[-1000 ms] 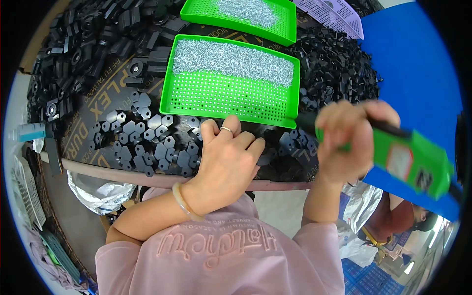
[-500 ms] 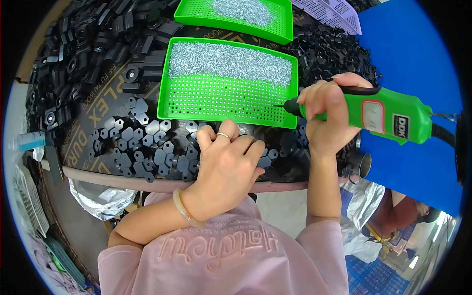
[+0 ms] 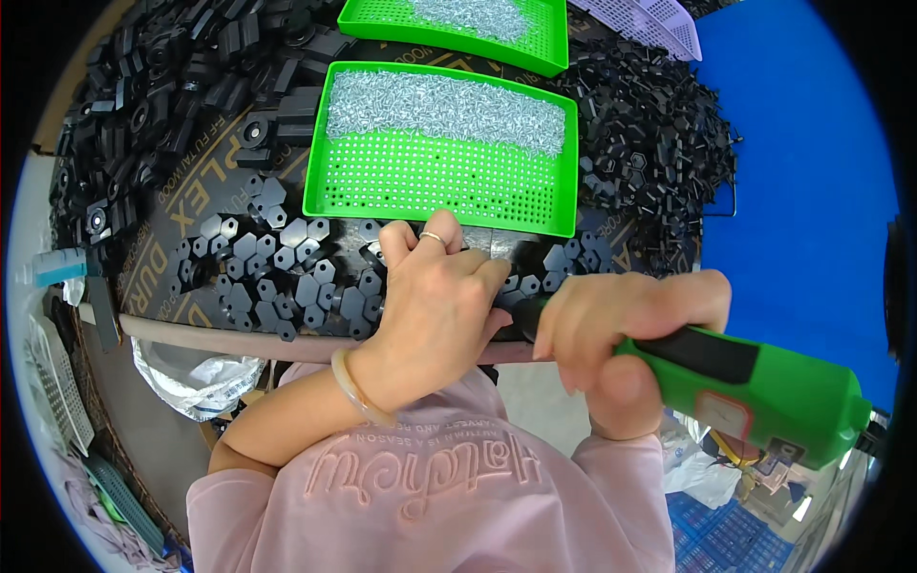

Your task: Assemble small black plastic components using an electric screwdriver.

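Observation:
My right hand (image 3: 611, 320) is wrapped round a green and black electric screwdriver (image 3: 764, 387), which lies nearly level over the table's near edge. Its dark front end points left toward my left hand (image 3: 435, 291), and its tip cannot be made out. The left hand is closed, with fingers curled down onto the table just in front of the green perforated tray (image 3: 439, 216); anything under them is hidden. Small silvery screws (image 3: 444, 107) fill the tray's far half. Flat black hexagonal parts (image 3: 306, 288) lie to the left of my left hand, and more (image 3: 559, 260) lie to its right.
A second green tray (image 3: 458, 43) of screws stands behind, beside a lilac basket (image 3: 650, 27). Large black parts (image 3: 191, 105) heap up on the left, small black ones (image 3: 650, 124) on the right. A blue surface (image 3: 802, 191) adjoins the table. A white sack (image 3: 196, 377) hangs below its edge.
My right hand has brought the screwdriver from the tray's right rim down toward me, its front end now beside my left hand. The left hand stays closed in nearly the same place.

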